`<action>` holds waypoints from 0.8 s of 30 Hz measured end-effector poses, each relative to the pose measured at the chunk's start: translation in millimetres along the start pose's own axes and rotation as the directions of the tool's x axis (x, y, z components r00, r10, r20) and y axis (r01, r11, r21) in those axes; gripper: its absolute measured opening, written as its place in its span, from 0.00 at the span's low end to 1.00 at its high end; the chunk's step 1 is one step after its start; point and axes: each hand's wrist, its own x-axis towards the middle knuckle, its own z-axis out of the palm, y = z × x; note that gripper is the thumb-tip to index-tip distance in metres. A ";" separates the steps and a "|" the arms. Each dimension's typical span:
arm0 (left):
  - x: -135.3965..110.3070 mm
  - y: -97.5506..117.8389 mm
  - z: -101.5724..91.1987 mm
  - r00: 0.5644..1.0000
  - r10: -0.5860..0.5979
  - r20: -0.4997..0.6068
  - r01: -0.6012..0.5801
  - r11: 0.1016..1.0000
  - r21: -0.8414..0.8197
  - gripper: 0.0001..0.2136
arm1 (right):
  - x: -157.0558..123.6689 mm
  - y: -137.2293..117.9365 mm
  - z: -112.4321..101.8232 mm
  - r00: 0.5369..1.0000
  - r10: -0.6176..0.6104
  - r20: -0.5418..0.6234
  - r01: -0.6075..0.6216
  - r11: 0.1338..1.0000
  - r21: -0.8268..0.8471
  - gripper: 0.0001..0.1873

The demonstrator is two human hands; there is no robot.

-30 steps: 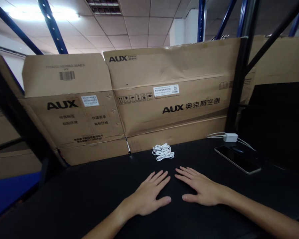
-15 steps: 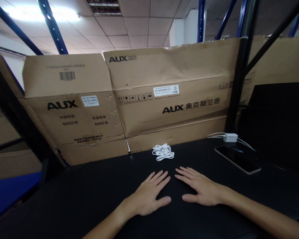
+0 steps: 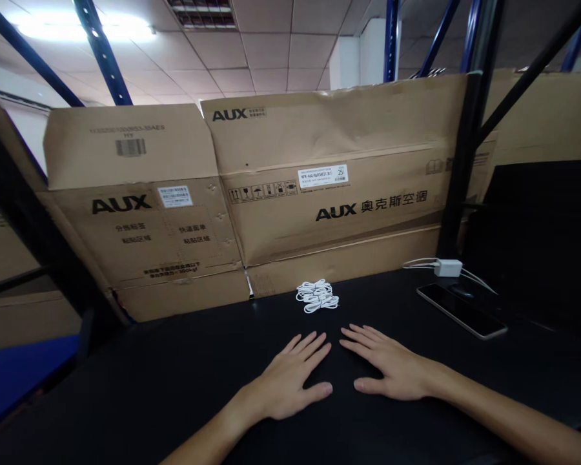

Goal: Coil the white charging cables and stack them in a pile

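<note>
Palm down on the black tabletop (image 3: 174,381) lies my left hand (image 3: 293,380), open, with its fingers slightly spread and nothing in it. My right hand (image 3: 392,365) rests flat beside it, also open and holding nothing; a narrow gap separates the two. Just beyond the fingertips sits a pile of white cables (image 3: 317,297), coiled and tied in bundles. Neither hand touches them. How many bundles there are I cannot tell.
A smartphone (image 3: 459,311) lies at the right, with a small dark object (image 3: 461,291) behind it. Farther back is a white power adapter (image 3: 448,268) with white cables. Cardboard panels (image 3: 339,226) stand along the back edge, between a left post (image 3: 43,213) and a right post (image 3: 458,174).
</note>
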 end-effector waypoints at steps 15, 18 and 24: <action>0.0 -0.6 -0.3 1.000 -0.004 0.010 0.004 1.000 0.003 0.31 | 0.6 1.0 0.9 1.000 -0.008 -0.005 0.008 1.000 0.011 0.40; 0.1 -0.7 -0.2 1.000 0.001 0.005 -0.001 1.000 0.000 0.31 | 0.7 0.5 0.7 1.000 -0.004 0.000 0.004 1.000 0.000 0.40; -0.6 -0.5 0.6 1.000 0.001 0.002 -0.001 1.000 0.012 0.30 | 0.1 -0.5 0.0 1.000 0.004 0.005 -0.004 1.000 -0.015 0.40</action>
